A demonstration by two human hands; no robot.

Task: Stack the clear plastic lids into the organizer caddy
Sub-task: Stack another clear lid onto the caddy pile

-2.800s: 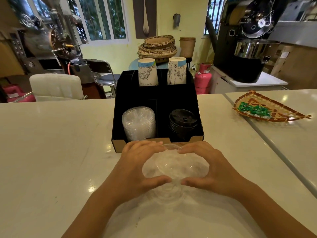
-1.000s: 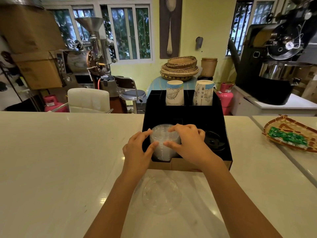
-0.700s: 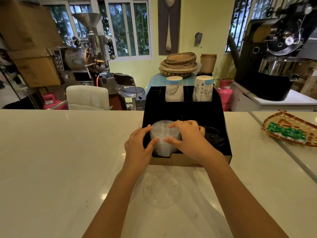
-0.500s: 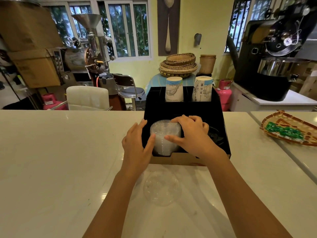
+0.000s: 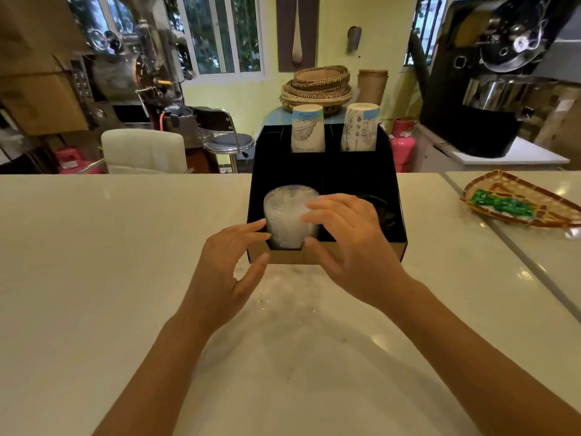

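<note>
A black organizer caddy stands on the white counter. Its front-left compartment holds a stack of clear plastic lids. One loose clear lid lies flat on the counter just in front of the caddy, between my wrists. My left hand hovers open at the caddy's front-left corner, holding nothing. My right hand is open in front of the caddy, its fingertips near the right side of the lid stack. The right hand covers part of the black lids in the front-right compartment.
Two paper cup stacks stand in the caddy's rear compartments. A woven tray with green packets lies on the counter at right. Behind the counter are a white chair, a stool and roasting machines.
Both hands set a batch of clear lids onto the stack in the caddy, then let go and drew back toward me. One loose lid stayed on the counter.
</note>
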